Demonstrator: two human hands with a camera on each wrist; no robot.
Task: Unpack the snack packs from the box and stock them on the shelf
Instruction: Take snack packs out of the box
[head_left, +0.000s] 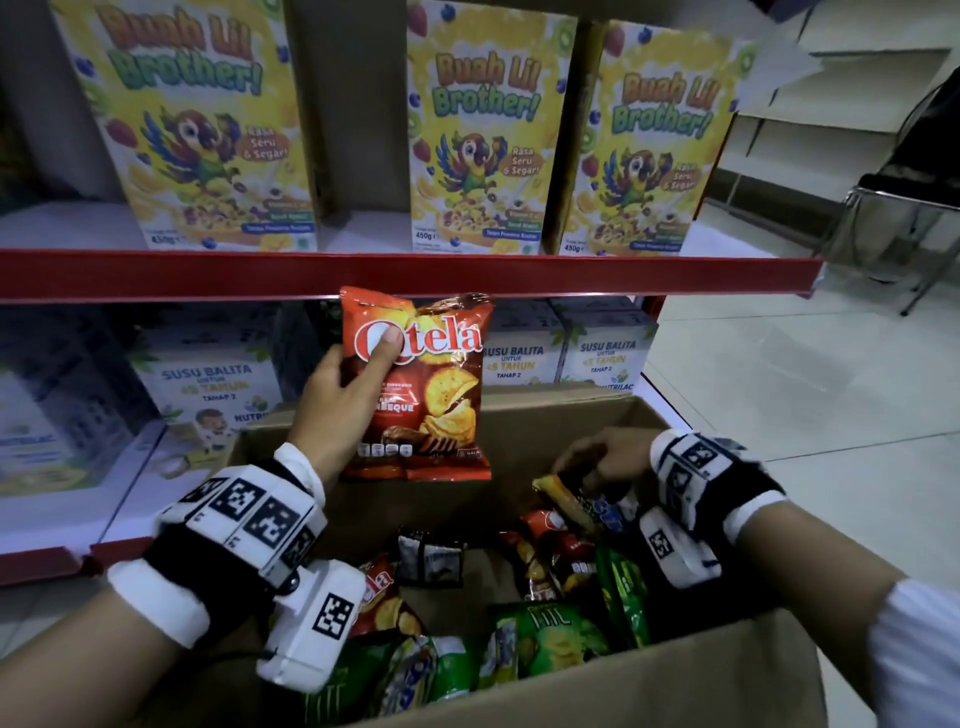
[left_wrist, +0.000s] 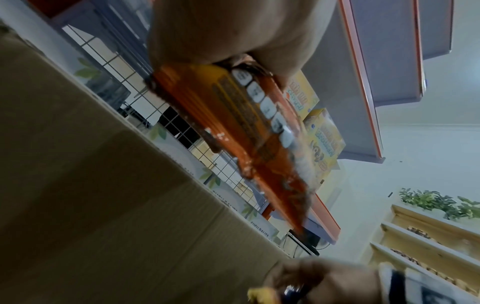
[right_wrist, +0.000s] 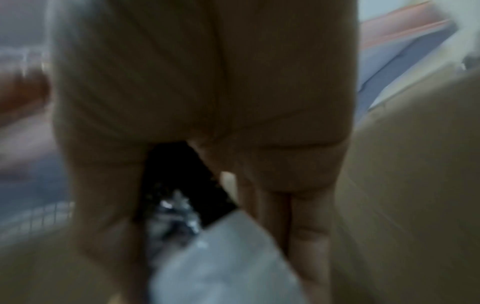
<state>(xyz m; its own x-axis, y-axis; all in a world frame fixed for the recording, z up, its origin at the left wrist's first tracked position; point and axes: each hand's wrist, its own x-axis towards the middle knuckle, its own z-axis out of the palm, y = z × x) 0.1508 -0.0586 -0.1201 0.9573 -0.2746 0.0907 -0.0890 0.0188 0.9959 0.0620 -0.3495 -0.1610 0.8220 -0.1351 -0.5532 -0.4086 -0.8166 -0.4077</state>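
My left hand (head_left: 353, 384) holds a red Qtela chip pack (head_left: 431, 384) upright above the open cardboard box (head_left: 524, 415), thumb pressed on the logo, just below the red shelf edge (head_left: 405, 275). From the left wrist view the same pack (left_wrist: 233, 127) shows edge-on under the hand (left_wrist: 233, 33). My right hand (head_left: 597, 457) reaches down into the box at the right and grips a dark pack with a yellow end (head_left: 571, 499). The right wrist view is blurred; fingers (right_wrist: 306, 205) close round a dark and white pack (right_wrist: 187, 209). Several red and green packs (head_left: 550, 639) lie in the box.
Yellow cereal boxes (head_left: 493, 130) stand on the upper shelf. White milk boxes (head_left: 524, 353) fill the lower shelf behind the cardboard box. A metal chair (head_left: 909, 208) stands on the tiled floor at the right.
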